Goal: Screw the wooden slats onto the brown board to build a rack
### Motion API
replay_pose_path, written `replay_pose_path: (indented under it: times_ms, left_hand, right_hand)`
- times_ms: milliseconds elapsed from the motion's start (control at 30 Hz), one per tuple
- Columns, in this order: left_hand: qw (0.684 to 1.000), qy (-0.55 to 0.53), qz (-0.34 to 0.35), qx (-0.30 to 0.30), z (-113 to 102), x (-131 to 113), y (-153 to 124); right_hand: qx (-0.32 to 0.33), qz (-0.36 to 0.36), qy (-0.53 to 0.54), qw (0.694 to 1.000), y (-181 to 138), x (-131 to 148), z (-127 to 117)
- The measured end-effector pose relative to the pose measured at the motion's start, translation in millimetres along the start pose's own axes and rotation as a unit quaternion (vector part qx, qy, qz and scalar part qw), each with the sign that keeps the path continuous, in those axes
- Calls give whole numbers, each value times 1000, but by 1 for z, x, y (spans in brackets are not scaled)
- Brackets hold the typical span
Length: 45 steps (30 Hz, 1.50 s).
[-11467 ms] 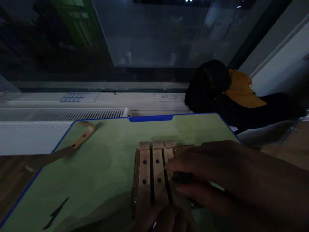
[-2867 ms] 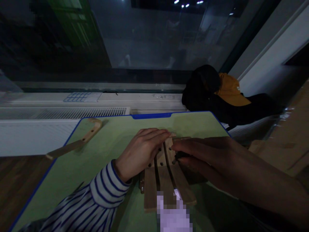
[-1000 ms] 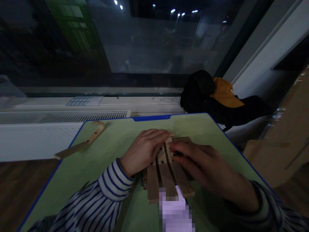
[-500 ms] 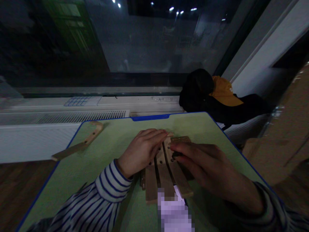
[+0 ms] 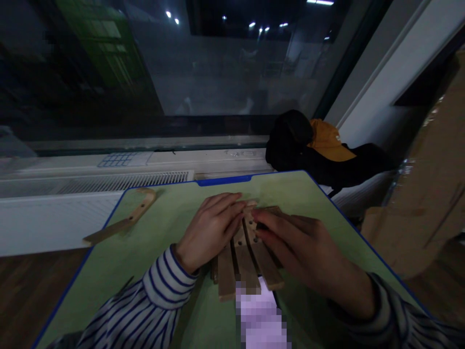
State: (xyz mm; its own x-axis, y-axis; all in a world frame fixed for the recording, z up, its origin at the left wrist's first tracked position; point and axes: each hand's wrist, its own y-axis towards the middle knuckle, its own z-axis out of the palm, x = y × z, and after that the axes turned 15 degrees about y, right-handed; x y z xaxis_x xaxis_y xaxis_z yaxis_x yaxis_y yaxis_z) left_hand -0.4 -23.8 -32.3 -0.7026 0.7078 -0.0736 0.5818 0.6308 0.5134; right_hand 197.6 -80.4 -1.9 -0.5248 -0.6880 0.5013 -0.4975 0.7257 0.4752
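Three flat wooden pieces with drilled holes lie side by side in a slight fan before me: a left piece (image 5: 225, 277), a middle piece (image 5: 247, 269) and a right piece (image 5: 268, 266). Over the upper part of the left and middle ones, my left hand (image 5: 212, 230) is closed with its fingers together. The thumb and fingers of my right hand (image 5: 301, 242) pinch at the right piece's edge, beside its holes. More wood shows partly beneath the fan, mostly hidden. Apart at the left lies a single hook-ended wooden piece (image 5: 127, 220), also with holes.
The green board (image 5: 174, 208) with a blue rim carries the wood. A blurred pale sheet (image 5: 261, 315) lies at the near side. Behind are a radiator (image 5: 160, 180) and window. A yellow cap (image 5: 329, 140) rests on black cloth (image 5: 290, 140); cardboard (image 5: 410, 208) stands right.
The view has shifted slightly. My right thumb and fingertips have moved a little over the right wooden piece's edge. My left hand keeps its place on the pieces.
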Motion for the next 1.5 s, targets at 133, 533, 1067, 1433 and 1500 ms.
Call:
replay_pose_path:
  times_ms: [133,533,1067,1433,1500]
  left_hand:
    - [995,-89,-43,6,-19,-12,1]
    - [934,-303,-160,98,-2,-30,5]
    - [921,-344,-118,143,4,-22,3]
    - [932,-313,-144,111,-4,-27,5]
    - [928,-325,-140,119,-2,-27,4]
  right_hand:
    - [15,26,25,999,-1,4,-10]
    - [153,-14,-94,984,25,11,-32]
    - [226,-54,-164,959,42,11,-42]
    - [204,-68,-191,958,41,12,-40]
    - [198,-70,-195,958,42,11,-39]
